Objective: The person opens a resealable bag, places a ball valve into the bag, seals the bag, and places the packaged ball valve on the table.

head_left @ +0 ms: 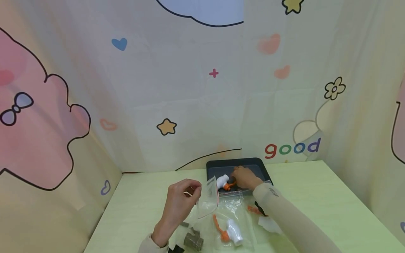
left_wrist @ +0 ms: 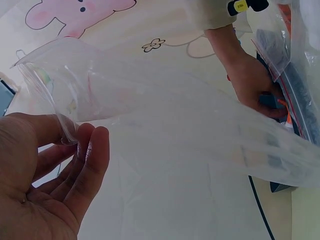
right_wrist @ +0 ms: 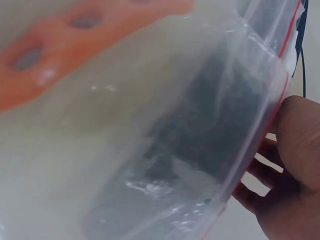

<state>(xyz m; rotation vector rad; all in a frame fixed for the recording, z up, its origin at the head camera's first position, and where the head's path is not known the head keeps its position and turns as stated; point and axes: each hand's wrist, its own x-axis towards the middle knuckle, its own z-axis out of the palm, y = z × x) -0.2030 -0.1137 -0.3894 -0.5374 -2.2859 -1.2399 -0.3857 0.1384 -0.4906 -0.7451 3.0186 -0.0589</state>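
My left hand (head_left: 181, 196) pinches the edge of a clear zip bag (head_left: 207, 200), raised over the table. The left wrist view shows this bag (left_wrist: 150, 125) stretching away from thumb and fingers. My right hand (head_left: 246, 177) reaches into a dark tray (head_left: 210, 165) at the back. Its fingertips are beside a dark part (head_left: 232, 180) with an orange handle; whether they grip it is unclear. Left of it lies a white valve (head_left: 222, 181) with an orange handle. In the right wrist view a zip bag (right_wrist: 175, 150) hides part of my right hand (right_wrist: 290, 175).
A flat zip bag on the table holds a white valve (head_left: 234, 232) with an orange lever. To its left is a grey pipe fitting (head_left: 193, 241). Orange and white pieces (head_left: 269, 224) lie partly under my right forearm. A printed curtain (head_left: 190, 88) hangs behind.
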